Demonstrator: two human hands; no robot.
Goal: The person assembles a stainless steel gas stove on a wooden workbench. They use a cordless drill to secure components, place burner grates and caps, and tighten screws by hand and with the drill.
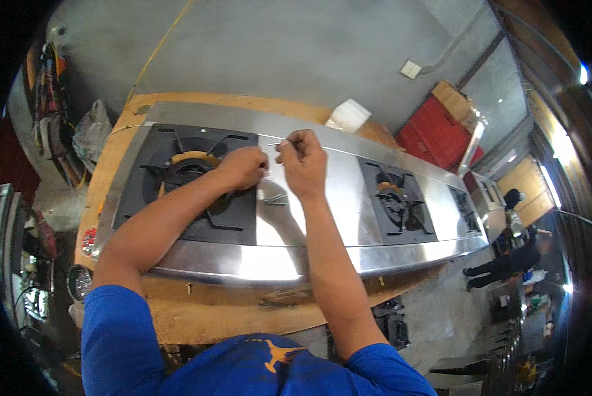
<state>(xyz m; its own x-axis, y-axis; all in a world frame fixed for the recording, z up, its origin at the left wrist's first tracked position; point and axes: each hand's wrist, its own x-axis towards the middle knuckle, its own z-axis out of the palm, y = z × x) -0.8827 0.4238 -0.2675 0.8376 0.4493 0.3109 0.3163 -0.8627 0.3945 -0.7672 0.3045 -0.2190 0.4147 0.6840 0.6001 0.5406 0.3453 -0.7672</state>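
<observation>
A long stainless steel gas stove top (339, 191) lies in front of me, with black burner plates set into it. Over the right edge of the left burner plate (233, 221) is my left hand (244, 167), its fingers curled together; what they hold, if anything, is too small to make out. Just to its right, my right hand (304, 162) is raised above the bare steel, pinching a thin metal pin (273, 144) between thumb and fingers. A few small metal pieces (276, 198) rest on the steel below the hands.
The stove sits on a wooden workbench (223, 317). Behind it are a white box (348, 115) and a red crate (434, 135) against the grey wall. A second burner (396, 204) lies to the right. A person (517, 257) is at the far right.
</observation>
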